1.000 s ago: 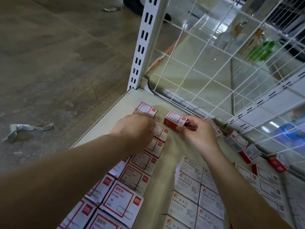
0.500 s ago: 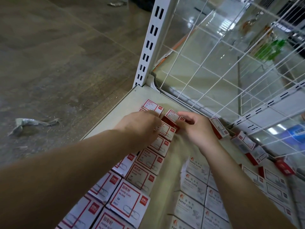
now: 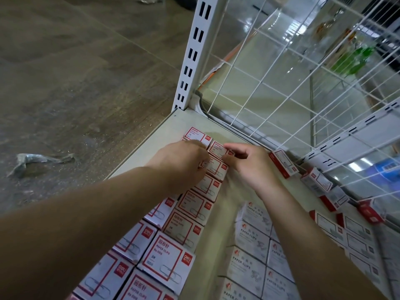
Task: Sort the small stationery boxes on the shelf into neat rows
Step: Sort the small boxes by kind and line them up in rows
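Small red-and-white paper clip boxes lie in two rows [image 3: 195,204] along the left side of the beige shelf [image 3: 171,126]. My right hand [image 3: 249,163] pinches one red-and-white box [image 3: 218,148] at the far end of the right row, just behind the last box there. My left hand [image 3: 181,161] rests with curled fingers on the far boxes of the rows, touching the same box's left edge. Another box [image 3: 195,134] lies flat beyond it at the left row's far end.
Grey-white paper clip boxes [image 3: 253,241] form rows to the right. Loose red boxes [image 3: 283,162] lie scattered along the wire grid back wall [image 3: 270,94]. A slotted white upright [image 3: 194,55] stands at the shelf corner. Floor with a crumpled wrapper [image 3: 32,161] lies left.
My right hand carried the red-and-white box leftward and down onto the far end of the right row. My left hand stayed on the rows' far boxes.
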`<state>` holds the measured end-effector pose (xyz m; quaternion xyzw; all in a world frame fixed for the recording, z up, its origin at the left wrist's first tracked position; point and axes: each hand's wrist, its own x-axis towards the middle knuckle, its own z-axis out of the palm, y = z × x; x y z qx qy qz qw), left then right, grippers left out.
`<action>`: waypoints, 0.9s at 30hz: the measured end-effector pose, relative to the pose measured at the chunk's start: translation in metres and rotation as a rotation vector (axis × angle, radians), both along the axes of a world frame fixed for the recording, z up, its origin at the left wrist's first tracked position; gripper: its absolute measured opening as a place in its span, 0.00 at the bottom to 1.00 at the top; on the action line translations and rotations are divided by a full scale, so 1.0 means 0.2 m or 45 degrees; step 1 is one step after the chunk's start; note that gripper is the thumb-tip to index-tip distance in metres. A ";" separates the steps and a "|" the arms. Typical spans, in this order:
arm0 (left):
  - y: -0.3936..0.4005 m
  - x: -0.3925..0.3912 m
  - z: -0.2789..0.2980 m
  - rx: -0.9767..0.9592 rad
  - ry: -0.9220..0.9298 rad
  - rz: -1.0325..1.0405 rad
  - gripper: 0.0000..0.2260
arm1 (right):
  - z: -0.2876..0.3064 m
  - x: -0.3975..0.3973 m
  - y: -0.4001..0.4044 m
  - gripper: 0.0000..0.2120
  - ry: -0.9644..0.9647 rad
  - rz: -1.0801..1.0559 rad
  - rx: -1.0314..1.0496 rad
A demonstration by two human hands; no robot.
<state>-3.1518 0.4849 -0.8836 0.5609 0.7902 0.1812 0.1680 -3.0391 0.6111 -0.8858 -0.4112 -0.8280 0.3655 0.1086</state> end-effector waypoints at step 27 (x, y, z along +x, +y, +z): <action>0.13 0.34 0.05 0.149 0.116 -0.195 0.15 | 0.01 0.45 0.13 0.22 -0.362 -0.120 0.390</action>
